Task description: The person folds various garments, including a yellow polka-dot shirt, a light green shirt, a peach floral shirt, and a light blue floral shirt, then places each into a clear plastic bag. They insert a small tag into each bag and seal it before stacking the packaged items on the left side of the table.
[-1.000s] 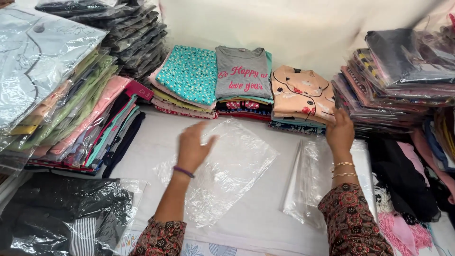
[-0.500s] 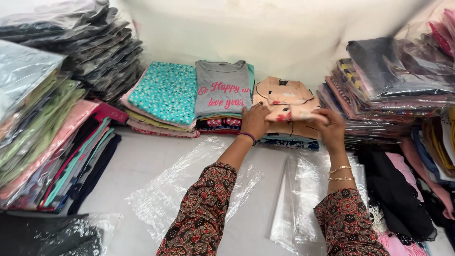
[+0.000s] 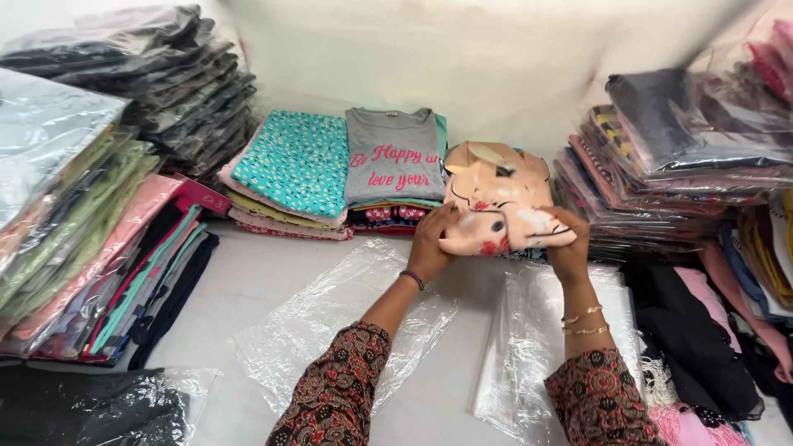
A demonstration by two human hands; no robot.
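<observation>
1. Head view: a folded peach garment with a face print is gripped at both ends, lifted off the top of its pile at the back of the tabletop.
2. Left hand: fingers are curled closed on the garment's left lower edge. Right hand: closed on the right lower corner, thumb on top.
3. Just left of the garment a grey printed tee stack is seen, then a teal dotted stack; both are close, and the grey stack nearly touches the garment's left side.
4. To the right, bagged garment piles are stacked high, leaning, very near the right hand. Dark loose clothes lie below them.
5. At far left, tall stacks of bagged clothes are placed; dark bagged packs sit behind them.
6. Two clear plastic bags lie flat on the tabletop: one under the left forearm, another under the right wrist.
7. The garment's long axis runs left-right, slightly tilted down at the right; the folded edge faces the person.
8. Open room is found only at the tabletop's middle, toward the person; sides and back are hemmed in by stacks.
</observation>
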